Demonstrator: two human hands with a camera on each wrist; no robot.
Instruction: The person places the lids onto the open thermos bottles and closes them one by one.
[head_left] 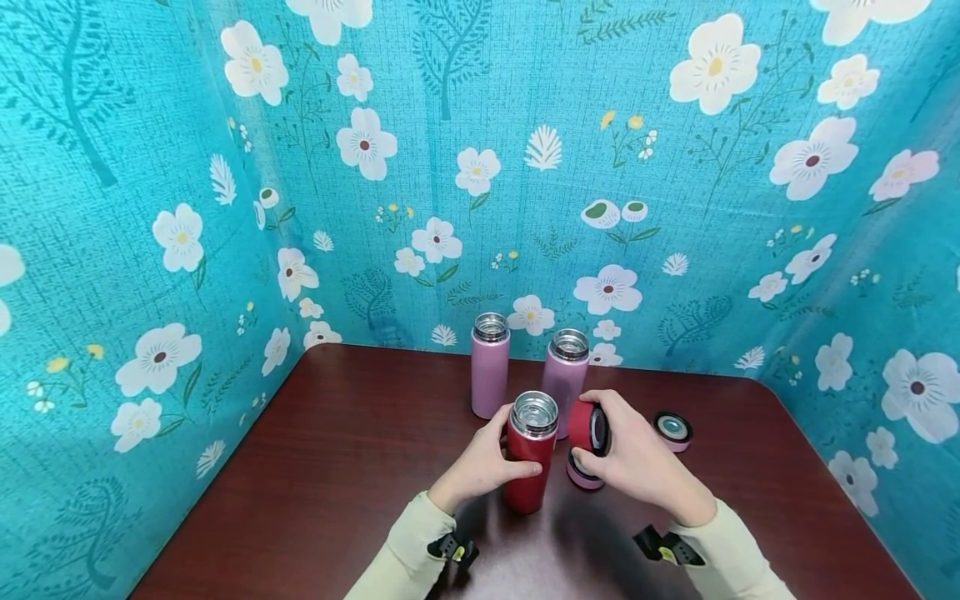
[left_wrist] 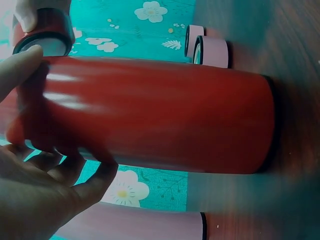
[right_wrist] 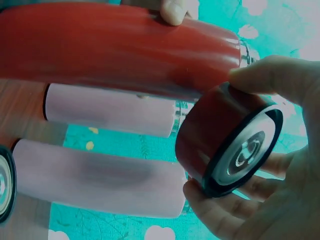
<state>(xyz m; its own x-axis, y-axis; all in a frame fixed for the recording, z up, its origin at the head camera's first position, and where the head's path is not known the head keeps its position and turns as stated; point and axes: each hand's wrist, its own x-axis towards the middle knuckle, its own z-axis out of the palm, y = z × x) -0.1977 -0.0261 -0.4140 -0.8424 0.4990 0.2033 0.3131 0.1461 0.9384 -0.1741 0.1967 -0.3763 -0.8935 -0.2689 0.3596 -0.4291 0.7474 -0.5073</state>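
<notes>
My left hand point(head_left: 480, 468) grips a red thermos bottle point(head_left: 529, 467) that stands upright with its steel mouth uncovered. In the left wrist view its thumb lies on one side of the bottle point(left_wrist: 165, 115) and its fingers curl round the other. My right hand point(head_left: 637, 457) holds a red lid point(head_left: 581, 423) just right of the bottle's neck. The right wrist view shows the lid point(right_wrist: 205, 135) tilted, its black rim and pale inner face turned away from the bottle. Two lidless pink thermos bottles, one on the left point(head_left: 490, 377) and one on the right point(head_left: 564, 382), stand behind.
One pink lid point(head_left: 585, 481) lies below my right hand, partly hidden by it. Another pink lid point(head_left: 673, 430) rests farther right with its inside up. A dark reddish-brown table point(head_left: 360, 450) carries everything, and a turquoise flowered cloth point(head_left: 420, 183) rises around its back and sides.
</notes>
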